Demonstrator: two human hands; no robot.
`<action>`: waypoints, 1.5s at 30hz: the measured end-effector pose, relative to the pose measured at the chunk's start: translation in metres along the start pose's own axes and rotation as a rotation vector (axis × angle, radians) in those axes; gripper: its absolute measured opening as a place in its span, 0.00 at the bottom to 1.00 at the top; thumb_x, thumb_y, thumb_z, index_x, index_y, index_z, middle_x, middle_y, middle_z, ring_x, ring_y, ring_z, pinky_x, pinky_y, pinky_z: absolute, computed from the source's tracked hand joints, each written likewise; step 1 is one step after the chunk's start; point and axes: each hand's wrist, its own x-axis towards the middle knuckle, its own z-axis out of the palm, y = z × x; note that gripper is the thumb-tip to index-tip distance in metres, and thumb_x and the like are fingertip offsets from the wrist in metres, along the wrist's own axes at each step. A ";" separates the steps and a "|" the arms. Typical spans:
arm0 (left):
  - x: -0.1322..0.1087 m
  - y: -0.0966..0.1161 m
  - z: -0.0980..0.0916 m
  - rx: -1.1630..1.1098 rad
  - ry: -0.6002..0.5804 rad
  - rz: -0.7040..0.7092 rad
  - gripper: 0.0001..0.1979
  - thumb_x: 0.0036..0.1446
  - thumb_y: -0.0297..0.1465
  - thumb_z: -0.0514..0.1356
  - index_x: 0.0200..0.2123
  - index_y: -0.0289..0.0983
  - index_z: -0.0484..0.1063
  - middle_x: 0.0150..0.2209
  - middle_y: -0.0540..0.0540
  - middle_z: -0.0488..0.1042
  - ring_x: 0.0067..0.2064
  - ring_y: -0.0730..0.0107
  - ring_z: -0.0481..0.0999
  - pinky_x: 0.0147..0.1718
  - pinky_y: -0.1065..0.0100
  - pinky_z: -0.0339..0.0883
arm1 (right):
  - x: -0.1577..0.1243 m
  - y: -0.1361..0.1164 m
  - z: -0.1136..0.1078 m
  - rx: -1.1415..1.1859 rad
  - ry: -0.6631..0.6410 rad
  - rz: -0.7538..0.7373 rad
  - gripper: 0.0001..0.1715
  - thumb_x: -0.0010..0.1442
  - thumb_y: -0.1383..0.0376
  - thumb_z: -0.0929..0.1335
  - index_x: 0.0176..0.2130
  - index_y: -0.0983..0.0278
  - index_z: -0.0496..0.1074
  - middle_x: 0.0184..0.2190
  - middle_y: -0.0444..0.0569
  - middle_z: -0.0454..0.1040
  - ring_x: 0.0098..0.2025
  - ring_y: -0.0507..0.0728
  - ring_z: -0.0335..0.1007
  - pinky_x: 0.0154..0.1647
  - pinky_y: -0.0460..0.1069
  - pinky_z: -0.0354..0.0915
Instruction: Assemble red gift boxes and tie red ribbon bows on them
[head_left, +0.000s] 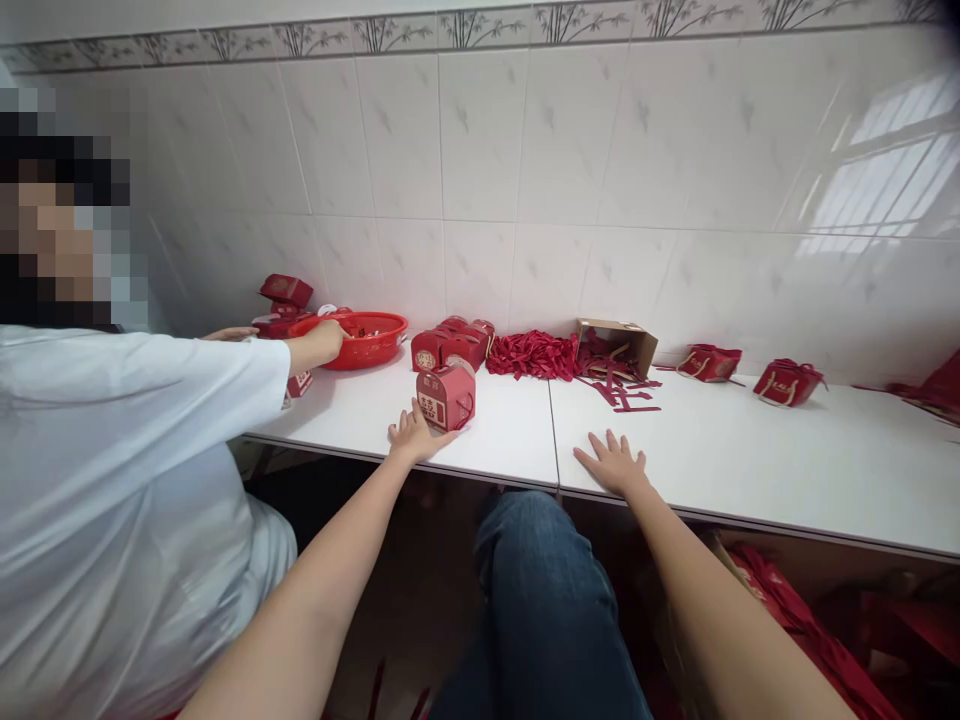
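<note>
A red gift box [448,394] with a rounded top and gold lettering stands upright near the front of the white table [517,435]. My left hand [414,436] is at its near side, fingers spread, with the thumb along the bottom edge; I cannot tell how firmly it touches. Flat on the tabletop to the right lies my right hand [613,463], fingers spread and holding nothing. Behind the box, several similar red boxes [457,343] are grouped together. A heap of red ribbons [532,356] lies beside them.
A cardboard box [637,346] on its side spills ribbon strips. Two red boxes with gold cords [786,383] stand to the right. At left, a co-worker's hand [324,343] reaches into a red basin [382,347]. The tiled wall [480,170] bounds the table's back.
</note>
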 end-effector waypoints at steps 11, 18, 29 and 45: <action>0.001 -0.001 0.004 0.037 0.026 0.005 0.60 0.42 0.61 0.53 0.66 0.28 0.31 0.67 0.34 0.39 0.67 0.47 0.29 0.60 0.44 0.34 | 0.003 0.002 0.000 -0.005 -0.017 -0.010 0.43 0.59 0.39 0.47 0.66 0.53 0.42 0.68 0.50 0.34 0.68 0.68 0.29 0.60 0.71 0.32; -0.002 0.000 0.003 0.034 0.057 -0.001 0.61 0.40 0.61 0.54 0.66 0.30 0.31 0.67 0.33 0.41 0.67 0.47 0.32 0.60 0.44 0.35 | 0.007 0.005 0.002 -0.006 -0.035 -0.012 0.44 0.58 0.38 0.46 0.66 0.54 0.40 0.68 0.51 0.33 0.68 0.69 0.27 0.60 0.71 0.31; -0.002 -0.002 -0.001 -0.011 0.116 0.007 0.62 0.39 0.60 0.57 0.65 0.29 0.33 0.64 0.28 0.49 0.66 0.45 0.44 0.59 0.49 0.43 | 0.005 0.002 0.000 -0.009 -0.032 -0.017 0.43 0.58 0.39 0.46 0.66 0.53 0.39 0.68 0.50 0.32 0.68 0.68 0.26 0.60 0.71 0.31; -0.002 -0.005 -0.004 -0.027 0.066 0.042 0.58 0.39 0.59 0.58 0.66 0.36 0.38 0.65 0.33 0.50 0.67 0.48 0.43 0.59 0.51 0.43 | 0.001 -0.001 -0.003 -0.006 -0.030 -0.016 0.43 0.58 0.39 0.46 0.66 0.54 0.40 0.68 0.49 0.33 0.68 0.68 0.26 0.61 0.70 0.31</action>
